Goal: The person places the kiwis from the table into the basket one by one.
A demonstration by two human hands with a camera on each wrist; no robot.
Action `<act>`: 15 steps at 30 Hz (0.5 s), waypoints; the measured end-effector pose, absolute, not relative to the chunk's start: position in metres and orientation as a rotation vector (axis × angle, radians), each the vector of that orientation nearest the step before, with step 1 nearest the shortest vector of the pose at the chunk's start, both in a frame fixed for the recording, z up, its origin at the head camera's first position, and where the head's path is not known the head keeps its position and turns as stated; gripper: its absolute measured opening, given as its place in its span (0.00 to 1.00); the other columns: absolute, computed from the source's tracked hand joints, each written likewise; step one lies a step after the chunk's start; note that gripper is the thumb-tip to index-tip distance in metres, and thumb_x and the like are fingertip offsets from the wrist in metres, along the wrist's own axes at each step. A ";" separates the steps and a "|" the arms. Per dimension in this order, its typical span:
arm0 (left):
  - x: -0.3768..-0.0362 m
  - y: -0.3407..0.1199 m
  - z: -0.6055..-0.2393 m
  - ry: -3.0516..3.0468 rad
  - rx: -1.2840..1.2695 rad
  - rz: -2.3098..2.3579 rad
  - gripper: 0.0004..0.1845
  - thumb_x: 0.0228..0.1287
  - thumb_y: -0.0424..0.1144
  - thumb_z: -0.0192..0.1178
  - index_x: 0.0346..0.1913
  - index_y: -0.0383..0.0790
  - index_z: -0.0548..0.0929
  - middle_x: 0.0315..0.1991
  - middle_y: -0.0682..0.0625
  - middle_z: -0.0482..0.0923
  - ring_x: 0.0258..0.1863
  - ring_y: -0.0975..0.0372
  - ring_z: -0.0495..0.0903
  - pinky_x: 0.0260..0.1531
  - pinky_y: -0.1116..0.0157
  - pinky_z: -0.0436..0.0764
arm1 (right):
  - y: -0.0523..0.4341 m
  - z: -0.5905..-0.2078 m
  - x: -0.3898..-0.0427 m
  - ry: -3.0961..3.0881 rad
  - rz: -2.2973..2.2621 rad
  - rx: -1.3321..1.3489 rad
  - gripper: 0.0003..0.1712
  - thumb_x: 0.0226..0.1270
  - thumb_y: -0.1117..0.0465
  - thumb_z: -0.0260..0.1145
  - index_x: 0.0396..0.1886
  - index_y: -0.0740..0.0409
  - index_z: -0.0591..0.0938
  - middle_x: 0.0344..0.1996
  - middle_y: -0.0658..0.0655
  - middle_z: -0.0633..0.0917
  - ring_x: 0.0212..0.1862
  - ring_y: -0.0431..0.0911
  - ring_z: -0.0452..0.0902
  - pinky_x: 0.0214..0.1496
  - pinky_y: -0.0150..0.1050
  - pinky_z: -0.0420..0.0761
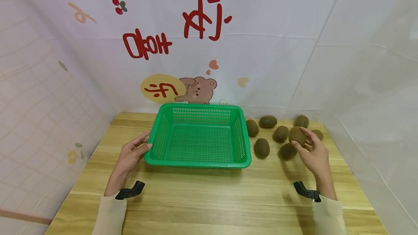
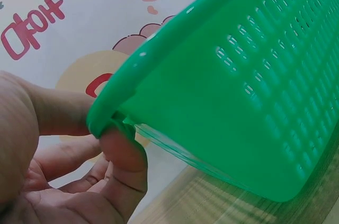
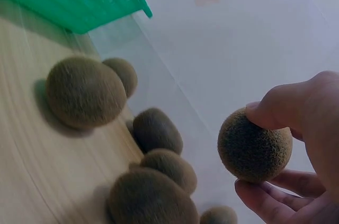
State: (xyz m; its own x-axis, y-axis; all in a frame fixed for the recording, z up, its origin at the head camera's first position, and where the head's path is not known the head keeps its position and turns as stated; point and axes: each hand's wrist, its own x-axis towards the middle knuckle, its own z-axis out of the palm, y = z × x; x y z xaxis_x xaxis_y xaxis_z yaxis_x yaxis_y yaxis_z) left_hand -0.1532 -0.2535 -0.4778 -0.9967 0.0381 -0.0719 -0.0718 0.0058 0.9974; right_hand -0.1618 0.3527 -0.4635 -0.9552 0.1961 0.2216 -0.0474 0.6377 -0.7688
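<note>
A green plastic basket [image 1: 199, 164] with slotted walls stands on the wooden table, and no fruit shows inside it. My left hand [image 1: 133, 154] pinches its left rim; the left wrist view shows thumb and fingers on either side of the rim [image 2: 143, 54]. At the right, my right hand [image 1: 315, 153] holds a brown kiwi [image 1: 296, 137] between thumb and fingers. In the right wrist view this held kiwi [image 3: 255, 145] is raised off the table. Several other kiwis lie below and around it, among them one kiwi [image 1: 262, 148] near the basket's right side.
The wooden table [image 1: 212, 198] ends at a white printed cloth [image 1: 267, 64] behind and at both sides. A kiwi [image 1: 252, 128] sits close against the basket's right wall. More kiwis, such as one at the back [image 1: 268, 122], lie toward the right rear corner.
</note>
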 end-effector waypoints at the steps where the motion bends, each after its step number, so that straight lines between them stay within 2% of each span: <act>1: -0.153 -0.254 -0.478 2.166 -0.034 2.165 0.36 0.74 0.36 0.62 0.79 0.35 0.61 0.50 0.57 0.78 0.41 0.71 0.82 0.41 0.75 0.84 | 0.350 -0.463 -0.162 -2.579 1.234 -0.114 0.38 0.71 0.50 0.70 0.78 0.46 0.68 0.69 0.64 0.73 0.53 0.21 0.69 0.50 0.14 0.75; 7: -0.153 -0.254 -0.479 2.141 -0.020 2.195 0.37 0.74 0.36 0.63 0.79 0.33 0.61 0.50 0.57 0.79 0.41 0.71 0.83 0.40 0.75 0.84 | 0.338 -0.461 -0.163 -2.577 1.322 -0.062 0.38 0.71 0.49 0.70 0.78 0.44 0.68 0.71 0.63 0.71 0.56 0.25 0.70 0.51 0.14 0.75; 15: -0.151 -0.255 -0.478 2.155 -0.031 2.177 0.36 0.74 0.37 0.63 0.79 0.36 0.62 0.50 0.57 0.78 0.40 0.72 0.83 0.41 0.75 0.84 | 0.320 -0.460 -0.163 -2.522 1.407 0.032 0.38 0.72 0.55 0.71 0.78 0.48 0.68 0.73 0.62 0.71 0.56 0.26 0.72 0.52 0.15 0.76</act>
